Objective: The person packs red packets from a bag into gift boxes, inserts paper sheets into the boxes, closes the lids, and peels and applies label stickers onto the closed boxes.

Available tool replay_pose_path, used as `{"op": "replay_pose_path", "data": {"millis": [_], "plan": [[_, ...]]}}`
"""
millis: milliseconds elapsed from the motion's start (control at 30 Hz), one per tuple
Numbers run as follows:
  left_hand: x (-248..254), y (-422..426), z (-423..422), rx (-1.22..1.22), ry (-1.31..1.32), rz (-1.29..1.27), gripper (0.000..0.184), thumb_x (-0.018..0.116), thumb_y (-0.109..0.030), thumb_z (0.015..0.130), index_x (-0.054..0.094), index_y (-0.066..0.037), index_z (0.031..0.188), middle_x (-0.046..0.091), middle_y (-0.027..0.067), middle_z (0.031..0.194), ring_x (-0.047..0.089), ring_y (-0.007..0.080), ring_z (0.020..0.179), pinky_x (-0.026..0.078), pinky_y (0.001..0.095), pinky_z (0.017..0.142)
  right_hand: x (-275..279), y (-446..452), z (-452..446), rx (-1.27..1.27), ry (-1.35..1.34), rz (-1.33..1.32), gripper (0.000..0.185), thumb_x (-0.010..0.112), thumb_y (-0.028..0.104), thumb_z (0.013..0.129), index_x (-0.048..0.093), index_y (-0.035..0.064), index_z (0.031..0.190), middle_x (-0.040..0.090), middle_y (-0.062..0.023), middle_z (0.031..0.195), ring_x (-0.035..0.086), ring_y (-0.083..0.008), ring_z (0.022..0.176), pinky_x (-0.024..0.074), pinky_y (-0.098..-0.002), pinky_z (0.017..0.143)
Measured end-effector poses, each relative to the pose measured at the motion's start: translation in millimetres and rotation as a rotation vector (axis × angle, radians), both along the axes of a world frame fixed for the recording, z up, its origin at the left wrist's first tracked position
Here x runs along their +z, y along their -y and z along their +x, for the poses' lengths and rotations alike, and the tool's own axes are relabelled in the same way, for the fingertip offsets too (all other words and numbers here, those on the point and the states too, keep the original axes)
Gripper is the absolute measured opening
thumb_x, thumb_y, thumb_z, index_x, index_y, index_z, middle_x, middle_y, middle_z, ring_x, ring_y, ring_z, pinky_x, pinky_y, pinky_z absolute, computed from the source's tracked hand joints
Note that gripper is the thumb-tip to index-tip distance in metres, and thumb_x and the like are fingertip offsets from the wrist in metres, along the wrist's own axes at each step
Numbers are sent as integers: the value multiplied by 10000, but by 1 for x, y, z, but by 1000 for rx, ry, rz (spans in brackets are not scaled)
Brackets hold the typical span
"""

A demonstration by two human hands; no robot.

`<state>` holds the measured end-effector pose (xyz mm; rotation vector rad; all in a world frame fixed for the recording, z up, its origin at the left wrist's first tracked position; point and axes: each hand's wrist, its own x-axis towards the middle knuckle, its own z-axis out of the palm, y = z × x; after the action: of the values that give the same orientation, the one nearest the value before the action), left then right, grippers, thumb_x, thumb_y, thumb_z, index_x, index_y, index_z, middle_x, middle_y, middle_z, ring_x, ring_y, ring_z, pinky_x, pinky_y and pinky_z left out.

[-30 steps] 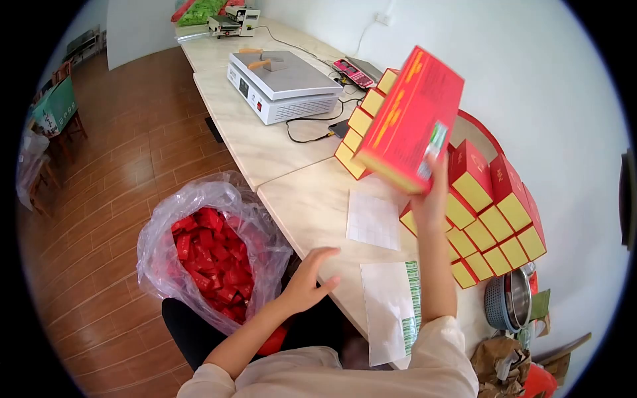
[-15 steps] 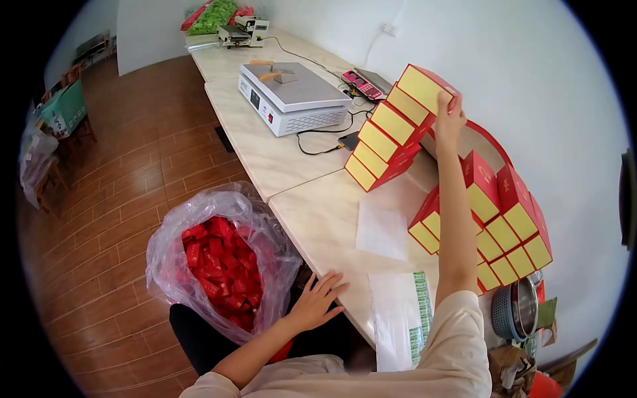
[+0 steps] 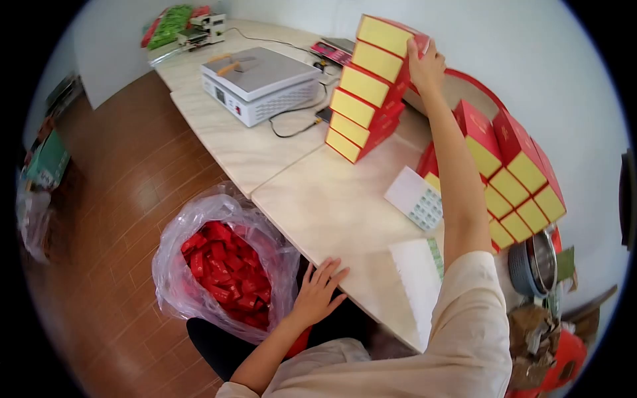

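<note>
My right hand (image 3: 426,64) is closed on the right edge of the top box (image 3: 386,34) of a tall, uneven stack. The boxes in this stack (image 3: 361,86) are red with pale yellow ends and stand on the table near the wall. My left hand (image 3: 320,292) lies on the table's front edge with its fingers spread, holding nothing. Just left of that hand, a clear plastic bag (image 3: 169,262) holds many small red packets (image 3: 229,272).
More red boxes (image 3: 514,169) are piled at the right. Sheets with green printing (image 3: 424,211) lie on the table (image 3: 312,199). A white, grey-topped machine (image 3: 259,83) with a cable stands farther back. A basin (image 3: 541,259) and red stool (image 3: 567,361) are at far right.
The view has shifted. The tall stack leans less, with my right hand still at its top box. A white sheet near the piled boxes now shows green printing. My left hand stays at the edge.
</note>
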<state>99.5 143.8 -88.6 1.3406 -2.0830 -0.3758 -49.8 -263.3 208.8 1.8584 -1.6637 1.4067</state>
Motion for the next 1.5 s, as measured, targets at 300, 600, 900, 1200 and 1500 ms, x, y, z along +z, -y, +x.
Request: {"op": "replay_pose_path", "data": {"millis": [300, 600, 900, 1200, 1500], "plan": [[2, 3, -1, 12, -25, 16, 611, 650, -294, 858, 422, -149, 1406, 353, 108, 1472, 291, 306, 1381, 204, 550, 1119, -13, -20, -167, -563, -239, 672, 870, 503, 676, 822, 351, 104, 1460, 340, -224, 1469, 291, -399, 1369, 270, -503, 1091], [1, 0, -1, 23, -50, 10, 606, 641, -285, 857, 424, -135, 1402, 336, 122, 1478, 275, 330, 1385, 200, 540, 1123, -37, 56, -241, -121, -43, 1059, 1034, 644, 743, 615, 453, 101, 1402, 380, -182, 1465, 317, -378, 1370, 188, -535, 1116], [6, 2, 3, -11, -73, 9, 586, 634, -255, 860, 432, -99, 1387, 369, 123, 1454, 298, 320, 1374, 201, 520, 1131, -25, -127, -143, 87, -179, 572, 946, 716, 608, 627, 491, 64, 1367, 568, -210, 1284, 523, -384, 1203, 314, -449, 1072], [8, 3, 36, 250, -1037, 99, 577, 543, -191, 954, 269, -23, 1433, 359, 167, 1432, 391, 285, 1311, 278, 405, 1108, -155, -301, -63, 726, -543, 460, 925, 773, 388, 563, 439, 122, 1383, 342, -214, 1451, 361, -407, 1277, 282, -504, 1072], [7, 23, 29, 265, -958, 158, 570, 597, -207, 931, 330, -14, 1396, 397, 175, 1396, 415, 287, 1289, 310, 393, 1089, -177, -313, -82, 917, -479, 657, 836, 762, 276, 646, 437, 137, 1404, 368, -161, 1474, 327, -368, 1361, 230, -499, 1131]]}}
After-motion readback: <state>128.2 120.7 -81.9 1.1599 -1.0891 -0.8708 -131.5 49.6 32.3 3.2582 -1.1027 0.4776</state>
